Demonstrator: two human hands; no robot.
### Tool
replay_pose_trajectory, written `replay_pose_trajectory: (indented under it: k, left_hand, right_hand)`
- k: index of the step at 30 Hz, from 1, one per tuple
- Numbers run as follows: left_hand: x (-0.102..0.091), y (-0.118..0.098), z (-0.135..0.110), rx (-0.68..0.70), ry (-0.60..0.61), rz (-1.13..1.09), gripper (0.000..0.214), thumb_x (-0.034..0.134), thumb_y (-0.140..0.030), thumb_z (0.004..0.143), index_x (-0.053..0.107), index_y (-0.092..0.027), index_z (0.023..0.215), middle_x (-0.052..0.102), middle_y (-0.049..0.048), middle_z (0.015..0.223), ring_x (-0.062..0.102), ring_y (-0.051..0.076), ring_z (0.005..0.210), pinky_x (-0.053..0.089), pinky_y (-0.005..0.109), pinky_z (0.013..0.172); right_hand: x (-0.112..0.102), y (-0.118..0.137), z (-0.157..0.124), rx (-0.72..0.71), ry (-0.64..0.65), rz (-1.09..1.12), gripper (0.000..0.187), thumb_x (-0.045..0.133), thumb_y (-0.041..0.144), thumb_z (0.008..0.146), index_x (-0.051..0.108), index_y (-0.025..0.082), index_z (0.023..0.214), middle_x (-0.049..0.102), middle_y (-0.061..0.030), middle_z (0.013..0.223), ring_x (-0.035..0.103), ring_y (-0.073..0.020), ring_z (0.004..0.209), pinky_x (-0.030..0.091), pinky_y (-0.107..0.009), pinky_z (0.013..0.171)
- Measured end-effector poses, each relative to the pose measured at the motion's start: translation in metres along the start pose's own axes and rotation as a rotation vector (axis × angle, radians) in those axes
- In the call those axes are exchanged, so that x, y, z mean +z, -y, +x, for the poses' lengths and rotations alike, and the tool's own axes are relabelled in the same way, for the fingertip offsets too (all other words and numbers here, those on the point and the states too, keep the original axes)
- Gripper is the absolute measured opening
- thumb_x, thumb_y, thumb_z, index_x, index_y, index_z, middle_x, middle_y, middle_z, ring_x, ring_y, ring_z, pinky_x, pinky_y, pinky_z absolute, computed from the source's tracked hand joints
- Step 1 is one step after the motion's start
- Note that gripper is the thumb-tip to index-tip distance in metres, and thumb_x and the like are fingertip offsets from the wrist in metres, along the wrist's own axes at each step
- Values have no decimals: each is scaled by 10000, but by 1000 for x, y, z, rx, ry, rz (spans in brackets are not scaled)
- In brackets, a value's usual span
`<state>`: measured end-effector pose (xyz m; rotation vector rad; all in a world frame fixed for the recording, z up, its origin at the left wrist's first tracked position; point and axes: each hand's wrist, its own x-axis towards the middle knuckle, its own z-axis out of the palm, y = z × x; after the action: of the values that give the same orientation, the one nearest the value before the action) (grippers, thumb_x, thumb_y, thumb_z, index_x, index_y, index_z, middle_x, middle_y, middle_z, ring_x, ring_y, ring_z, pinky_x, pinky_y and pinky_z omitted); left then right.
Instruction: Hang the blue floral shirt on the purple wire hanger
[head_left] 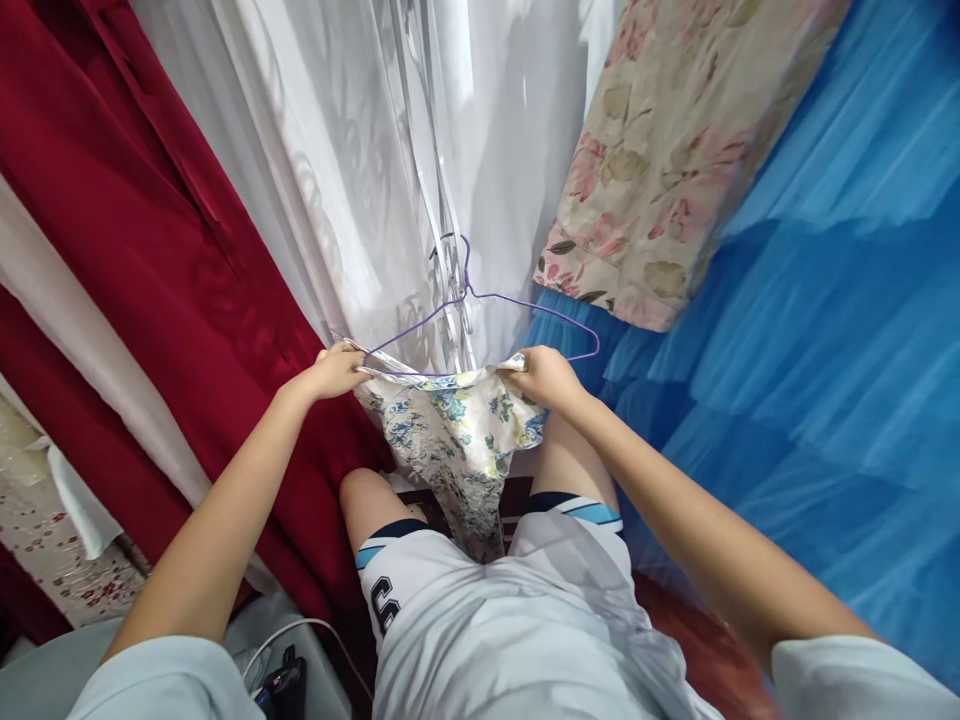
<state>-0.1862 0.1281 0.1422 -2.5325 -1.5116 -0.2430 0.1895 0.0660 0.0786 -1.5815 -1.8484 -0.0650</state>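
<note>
Between our knees, the garment hangs, top edge pinched by our left hand and right hand beside the hanger; likely light and limp, it is best held there.

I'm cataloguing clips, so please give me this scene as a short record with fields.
Left hand: grips the top edge of the flowered garment
Right hand: grips the same edge, farther right
Hanger: purple, at the garment's top edge, one end sticking out past the right hand
Behind: white cloth
Left side: red cloth
Right side: blue ruffled cloth, pink-flowered cloth
</note>
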Motion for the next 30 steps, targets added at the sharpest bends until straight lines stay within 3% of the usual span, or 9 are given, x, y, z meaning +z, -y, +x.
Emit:
replay_pose_trajectory:
  k: [10,14,17,19,21,23,25,27,30]
  left_hand:
    - [-47,-4,-26,176,-192,-159,241,580,-403,833,762,-269,916,584,35,1375,413,324,1312,270,540,1126]
    - [-35,-42,7,361,-317,-351,180,592,-328,815,727,-210,802,596,49,1356,462,273,1281,332,413,1121]
    - [-8,-64,36,282,-430,-564,105,615,-262,747,665,-170,761,702,68,1044,611,230,995,467,351,930]
    - [8,-72,44,200,-504,-655,82,611,-231,712,623,-165,759,665,30,823,603,185,798,483,297,771]
    - [17,-75,43,177,-586,-673,79,587,-204,700,586,-172,772,605,1,764,563,155,729,456,260,702]
    - [18,-78,36,179,-647,-646,99,562,-187,704,559,-182,803,581,-8,788,549,145,738,443,247,703]
    - [13,-80,29,177,-658,-614,125,555,-184,711,548,-187,835,581,-6,815,557,150,772,443,247,730]
    - [7,-81,26,183,-643,-604,143,555,-185,721,550,-189,864,591,-4,830,565,153,783,444,247,739]
    - [3,-74,27,181,-650,-623,174,588,-227,757,571,-192,926,623,6,893,577,154,802,451,252,765]
  right_hand:
    - [-4,16,1,9,38,-96,316,623,451,799,681,167,673,707,-142,718,658,-247,685,308,-283,529]
    - [-2,23,-2,3,98,92,316,640,430,761,626,154,607,631,-75,606,622,-211,618,310,-261,507]
    - [-5,21,-12,8,84,204,292,637,403,751,638,143,616,605,-49,579,604,-202,603,327,-258,511]
    - [-11,14,-21,-27,12,219,194,617,304,740,708,134,753,662,-56,661,614,-206,644,377,-265,562]
    - [-20,1,-29,-45,-134,244,391,582,216,726,711,136,1086,716,-70,811,627,-211,697,433,-281,641]
    - [-30,-16,-33,5,-335,269,674,570,208,740,513,148,1409,726,-86,932,636,-220,742,472,-308,708]
    - [-43,-33,-29,65,-466,270,769,595,267,766,395,152,1499,721,-102,992,651,-245,814,493,-339,762]
    - [-58,-48,-19,81,-432,274,679,649,344,760,537,142,1399,726,-107,985,659,-279,880,501,-366,789]
    - [-85,-62,-3,130,-149,375,415,749,433,695,756,119,966,720,-89,759,665,-288,766,518,-366,693]
